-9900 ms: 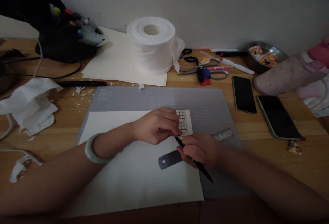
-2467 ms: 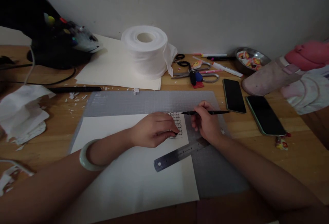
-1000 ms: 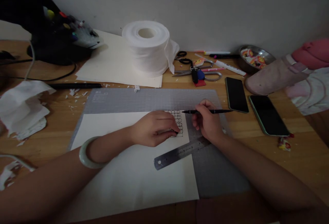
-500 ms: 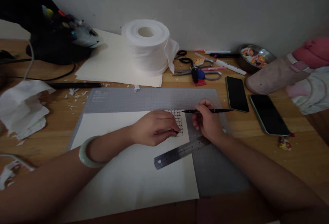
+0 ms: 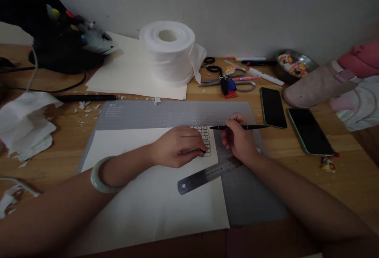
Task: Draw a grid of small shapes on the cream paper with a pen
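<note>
My right hand (image 5: 241,139) grips a slim black pen (image 5: 254,127) lying nearly level, its tip pointing left at the paper's right edge. Over a large white sheet of paper (image 5: 148,206) rests my left hand (image 5: 179,147), its thumb and forefinger pinched together. A small dark bit shows at those fingertips, too small to name. Black ink rows of a grid-like drawing (image 5: 205,135) show beside the fingers; the rest of it is hidden under the hand. Below both hands a metal ruler (image 5: 201,175) lies slanted across the sheet's edge, its right end near my right wrist.
Under the paper is a grey cutting mat (image 5: 177,112). Behind it stand a tissue roll (image 5: 171,60), scissors (image 5: 248,86), markers (image 5: 266,76) and a metal bowl (image 5: 314,66). Two phones (image 5: 272,108) and a tumbler (image 5: 314,86) are at right; crumpled tissue (image 5: 26,124) lies left.
</note>
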Available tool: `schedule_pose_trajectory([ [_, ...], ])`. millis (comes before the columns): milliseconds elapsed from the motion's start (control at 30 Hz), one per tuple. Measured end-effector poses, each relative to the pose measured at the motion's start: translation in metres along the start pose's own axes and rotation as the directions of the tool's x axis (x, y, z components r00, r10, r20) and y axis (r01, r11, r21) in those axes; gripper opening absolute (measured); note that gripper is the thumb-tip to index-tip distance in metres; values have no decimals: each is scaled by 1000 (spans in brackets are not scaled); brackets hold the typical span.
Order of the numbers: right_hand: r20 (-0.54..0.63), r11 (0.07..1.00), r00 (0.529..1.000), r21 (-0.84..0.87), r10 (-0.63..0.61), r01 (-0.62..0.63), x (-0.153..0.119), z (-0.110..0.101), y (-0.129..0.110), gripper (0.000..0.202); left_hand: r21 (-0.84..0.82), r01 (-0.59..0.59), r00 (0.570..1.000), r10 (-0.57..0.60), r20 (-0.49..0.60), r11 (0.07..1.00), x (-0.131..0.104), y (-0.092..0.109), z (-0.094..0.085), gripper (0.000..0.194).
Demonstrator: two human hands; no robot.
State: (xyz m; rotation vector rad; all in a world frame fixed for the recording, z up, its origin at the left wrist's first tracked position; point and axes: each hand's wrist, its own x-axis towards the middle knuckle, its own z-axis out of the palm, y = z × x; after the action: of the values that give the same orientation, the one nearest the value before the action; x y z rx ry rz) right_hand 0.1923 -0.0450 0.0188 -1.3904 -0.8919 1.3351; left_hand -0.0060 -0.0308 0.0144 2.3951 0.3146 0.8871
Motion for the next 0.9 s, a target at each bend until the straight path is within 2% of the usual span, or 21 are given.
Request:
schedule_pose_trajectory([
  [400,-4,1000,1000,3,1,-1,0,1,-1,25,39,-38,999,38,1,999,1,2,0,8],
  [900,2,1000,1000,-4,9,-9,0,-1,1,24,15,-15,1000,14,5,1000,0,0,-1,10],
])
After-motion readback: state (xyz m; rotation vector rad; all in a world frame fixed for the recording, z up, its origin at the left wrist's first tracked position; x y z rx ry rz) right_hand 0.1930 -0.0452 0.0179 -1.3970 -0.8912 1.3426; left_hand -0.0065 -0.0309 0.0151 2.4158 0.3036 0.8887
